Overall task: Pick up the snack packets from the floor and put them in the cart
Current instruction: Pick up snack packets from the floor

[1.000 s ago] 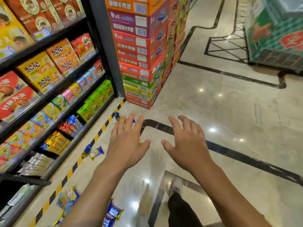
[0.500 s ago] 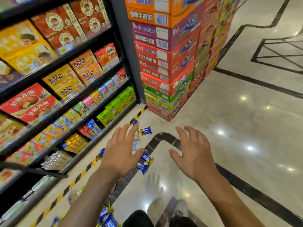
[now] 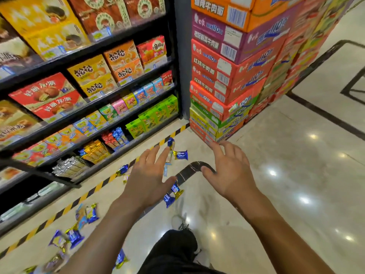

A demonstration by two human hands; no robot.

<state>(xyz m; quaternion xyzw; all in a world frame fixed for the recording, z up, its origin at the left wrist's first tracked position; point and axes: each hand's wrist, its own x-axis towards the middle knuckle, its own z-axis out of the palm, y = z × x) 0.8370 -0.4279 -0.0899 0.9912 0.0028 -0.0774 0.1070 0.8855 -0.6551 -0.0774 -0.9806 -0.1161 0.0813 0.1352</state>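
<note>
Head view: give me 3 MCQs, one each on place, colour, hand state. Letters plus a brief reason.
1. Where do the snack packets lie?
A. on the floor beside the shelf
B. in a cart
C. on top of the stacked cartons

2. Main colour of the packets' wrappers?
A. green
B. blue
C. white

3. What are the hands doing?
A. each grips a packet
B. both pull a box off the shelf
C. both are open and hold nothing

A: they are scattered along the striped floor tape.
B: blue with gold ends.
C: left hand and right hand have spread fingers.
</note>
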